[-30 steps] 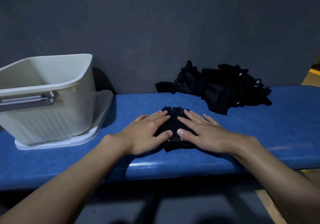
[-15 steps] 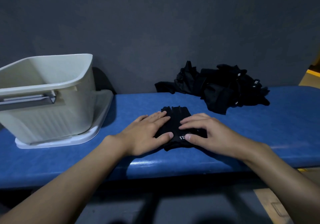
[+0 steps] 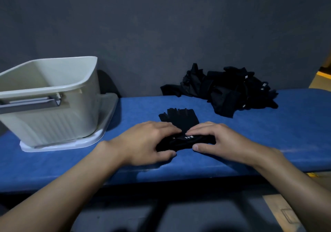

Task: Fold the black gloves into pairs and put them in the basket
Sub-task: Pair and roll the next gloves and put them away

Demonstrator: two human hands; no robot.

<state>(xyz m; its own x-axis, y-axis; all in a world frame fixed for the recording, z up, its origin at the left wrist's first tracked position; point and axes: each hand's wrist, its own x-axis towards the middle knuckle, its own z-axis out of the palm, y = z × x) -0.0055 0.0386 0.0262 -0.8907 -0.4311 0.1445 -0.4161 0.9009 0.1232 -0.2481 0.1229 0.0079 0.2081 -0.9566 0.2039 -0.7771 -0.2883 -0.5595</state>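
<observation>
A stacked pair of black fingerless gloves (image 3: 180, 118) lies flat on the blue padded bench (image 3: 279, 135), finger ends pointing away from me. My left hand (image 3: 148, 141) and my right hand (image 3: 223, 140) both grip the near cuff end, fingers curled over the top and thumbs against its near edge. A white logo shows between my fingertips. The beige plastic basket (image 3: 44, 90) stands at the left of the bench, tilted, its visible inside bare. A loose pile of more black gloves (image 3: 227, 90) sits at the back right against the wall.
The basket rests on a white tray or lid (image 3: 105, 117) at the bench's left end. A dark grey wall (image 3: 161, 34) closes off the back. The bench's front edge runs just below my wrists, with dark floor beneath.
Both hands slid back from lying flat on the gloves to the cuff end, where the fingers curled and took hold. More of the gloves' finger end now shows.
</observation>
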